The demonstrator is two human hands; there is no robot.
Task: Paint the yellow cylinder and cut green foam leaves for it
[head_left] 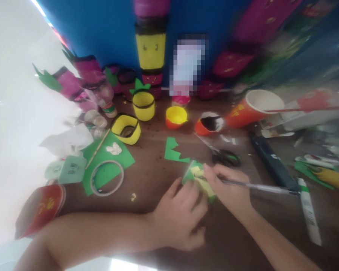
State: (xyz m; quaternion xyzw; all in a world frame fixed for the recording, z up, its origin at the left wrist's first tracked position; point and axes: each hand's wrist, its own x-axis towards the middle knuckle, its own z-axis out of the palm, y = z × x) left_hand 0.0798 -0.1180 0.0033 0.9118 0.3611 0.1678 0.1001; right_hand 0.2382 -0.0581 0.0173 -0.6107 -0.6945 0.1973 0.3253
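Observation:
My right hand [231,188] is closed around a slim pen [254,185] with a clear barrel and a dark front part. The pen's tip end is over a small green and yellow piece of paper [198,174]. My left hand [183,212] presses that paper against the table, its fingers bent and partly covering it. Just behind lies a green paper scrap with a jagged cut edge [171,150]. Black-handled scissors [227,158] lie close to my right hand. Motion blur hides the marks on the paper.
Yellow paper cups [143,107] with black rims, an orange cup holding something black [206,124] and a red-orange paper cup [243,109] stand behind. On the left, a tape roll [121,177] lies on green paper [127,156]. A white marker [310,216] lies right.

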